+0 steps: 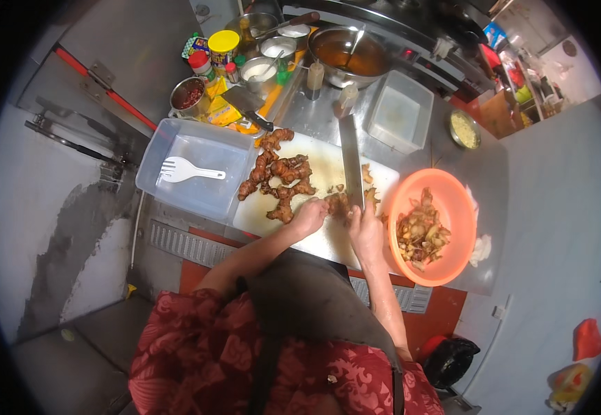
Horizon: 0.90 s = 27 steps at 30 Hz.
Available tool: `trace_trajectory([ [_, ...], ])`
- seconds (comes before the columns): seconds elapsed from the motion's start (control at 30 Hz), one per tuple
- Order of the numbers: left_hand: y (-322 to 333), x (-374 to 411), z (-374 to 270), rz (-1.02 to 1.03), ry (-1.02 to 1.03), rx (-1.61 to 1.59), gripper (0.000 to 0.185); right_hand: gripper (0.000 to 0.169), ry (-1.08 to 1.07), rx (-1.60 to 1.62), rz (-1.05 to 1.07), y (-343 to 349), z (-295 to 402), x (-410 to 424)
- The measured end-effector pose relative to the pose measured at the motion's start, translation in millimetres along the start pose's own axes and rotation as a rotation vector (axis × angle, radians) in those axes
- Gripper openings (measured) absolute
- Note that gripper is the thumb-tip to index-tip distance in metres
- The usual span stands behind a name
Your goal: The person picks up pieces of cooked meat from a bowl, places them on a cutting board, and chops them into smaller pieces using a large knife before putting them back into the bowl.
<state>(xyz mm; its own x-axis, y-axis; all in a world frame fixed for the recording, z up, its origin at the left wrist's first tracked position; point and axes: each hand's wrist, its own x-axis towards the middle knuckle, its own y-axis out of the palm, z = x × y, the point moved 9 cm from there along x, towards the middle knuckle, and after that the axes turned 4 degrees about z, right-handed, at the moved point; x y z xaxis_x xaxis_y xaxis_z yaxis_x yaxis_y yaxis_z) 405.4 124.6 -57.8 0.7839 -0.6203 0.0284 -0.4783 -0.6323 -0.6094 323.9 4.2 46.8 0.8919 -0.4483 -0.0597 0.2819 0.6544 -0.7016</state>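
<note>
My right hand [368, 233] grips a cleaver [351, 161], its long blade pointing away from me over a white cutting board [326, 140]. Left of the blade, my left hand [309, 217] is curled with its fingertips on a brown piece of food [337, 205]. The blade partly hides what lies beneath it. Several larger, knobby, glossy brown pieces [291, 168], which look like cooked meat, lie on the board's left half. Small chopped bits [371, 196] sit right of the blade. An orange bowl [431, 177] beside the board holds many chopped pieces [420, 233].
Left of the board stands a clear plastic tub [197, 135] with a white plastic fork [191, 170]. A second cleaver [243, 101], seasoning jars [223, 46] and metal pots are crowded behind. Farther back are a basin of brown liquid [350, 52], squeeze bottles [315, 78] and another tub [401, 109].
</note>
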Motion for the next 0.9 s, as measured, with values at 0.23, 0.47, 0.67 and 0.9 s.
trace_trajectory([
  [0.23, -6.4, -0.9, -24.9, 0.072, 0.06, 0.081, 0.014, 0.026, 0.102, -0.163, 0.183, 67.3, -72.6, 7.9],
  [0.47, -34.0, -10.1, -31.8, -0.004, 0.006, 0.01, 0.014, 0.032, 0.051, -0.047, 0.051, 8.0, -0.1, -1.6],
  [0.67, -8.9, -4.7, 7.9, 0.029, 0.055, -0.077, 0.013, 0.023, 0.128, -0.139, 0.189, 78.1, -67.6, 3.1],
  [0.9, -34.2, -19.5, -10.6, -0.012, 0.206, 0.046, 0.013, 0.027, 0.08, -0.091, 0.132, 23.6, -5.6, 3.9],
])
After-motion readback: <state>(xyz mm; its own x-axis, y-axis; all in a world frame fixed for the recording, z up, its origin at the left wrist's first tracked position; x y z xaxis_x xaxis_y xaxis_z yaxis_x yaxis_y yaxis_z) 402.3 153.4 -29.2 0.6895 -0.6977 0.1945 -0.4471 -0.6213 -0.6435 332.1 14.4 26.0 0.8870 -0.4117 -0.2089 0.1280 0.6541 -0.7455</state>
